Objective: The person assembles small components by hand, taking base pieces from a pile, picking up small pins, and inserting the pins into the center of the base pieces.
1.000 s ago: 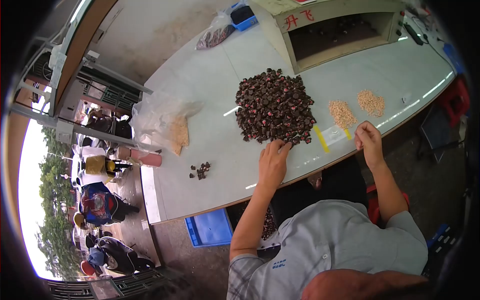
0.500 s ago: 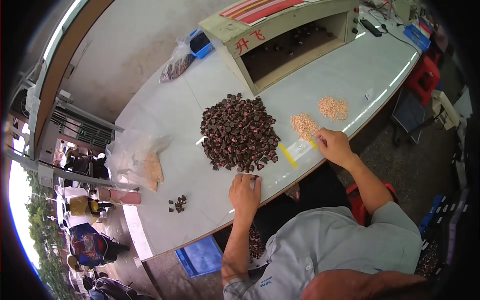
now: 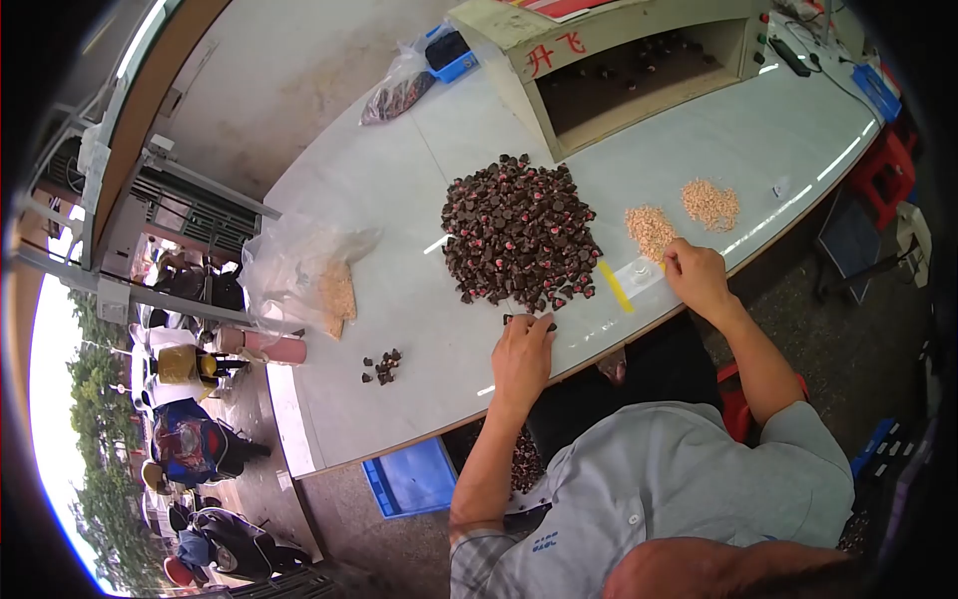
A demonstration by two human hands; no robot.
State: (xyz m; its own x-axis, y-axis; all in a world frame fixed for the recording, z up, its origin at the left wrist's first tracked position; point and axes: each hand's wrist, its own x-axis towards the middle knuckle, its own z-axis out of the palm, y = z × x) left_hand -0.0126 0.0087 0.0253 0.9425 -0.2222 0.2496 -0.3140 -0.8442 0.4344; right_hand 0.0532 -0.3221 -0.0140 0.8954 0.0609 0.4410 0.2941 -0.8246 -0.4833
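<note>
A large heap of dark brown pieces with pink spots [image 3: 519, 232] lies on the pale table [image 3: 439, 399]. My left hand [image 3: 523, 354] rests at the heap's near edge, its fingers bent round a dark piece [image 3: 509, 319]. At the near side of a small pile of beige bits [image 3: 651, 232] is my right hand [image 3: 696, 275], thumb and fingers pinched together; whatever is between them is too small to make out. A second beige pile [image 3: 710, 205] lies farther right. Several dark pieces [image 3: 381, 366] form a small group at left.
A metal housing [image 3: 544, 110] with an opening stands at the back. A clear bag with beige contents [image 3: 339, 295], another bag [image 3: 397, 98] and a blue box [image 3: 451, 55] are on the table. Yellow tape [image 3: 616, 288] marks the surface. Below the edge is a blue tray [image 3: 411, 479].
My right hand has moved in from beside the beige piles to the near edge of the closer one. My left hand has drawn back slightly from the heap. The camera view has shifted.
</note>
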